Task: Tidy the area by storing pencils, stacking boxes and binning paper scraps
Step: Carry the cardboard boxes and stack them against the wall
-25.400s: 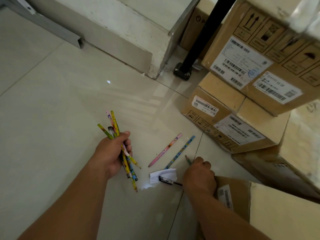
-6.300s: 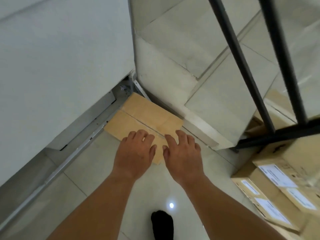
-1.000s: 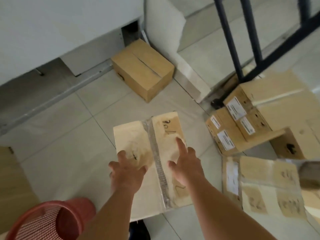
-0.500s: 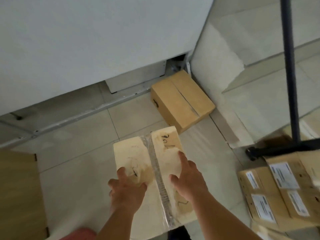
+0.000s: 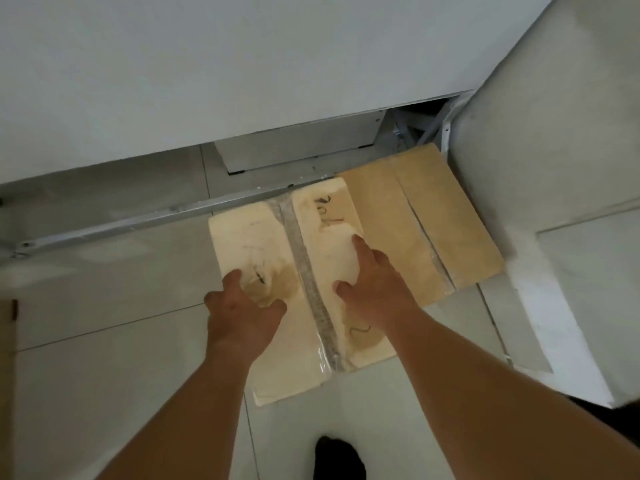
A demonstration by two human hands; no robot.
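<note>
At the foot of the white wall (image 5: pixel 242 81), in the corner where it meets a white ledge (image 5: pixel 554 150), a brown box (image 5: pixel 415 230) sits on the tiled floor (image 5: pixel 104 358), close against the ledge. A pale box (image 5: pixel 249 237) is just in front of it and to the left. The pale box's far right corner overlaps the brown box's left edge in the view, but I cannot tell whether the two touch. Nor can I tell whether the pale box rests on the floor or is held clear of it.

Both forearms reach forward and down from the bottom of the view, hands apart, one on each half of the pale box's top. A strip of clear tape (image 5: pixel 304 258) runs between them. The left hand (image 5: pixel 242 306) grips the near left part, thumb splayed toward the tape, one finger bent on the top and its outer fingers folded over the left edge. The right hand (image 5: pixel 374 289) holds the right side. Its forefinger (image 5: pixel 358 245) lies straight along the top below some dark handwriting, its thumb points at the tape, and its remaining fingers curl over the right edge.

A metal rail (image 5: pixel 138 220) crosses the floor under the wall. A black shoe (image 5: pixel 341 459) shows between the arms.
</note>
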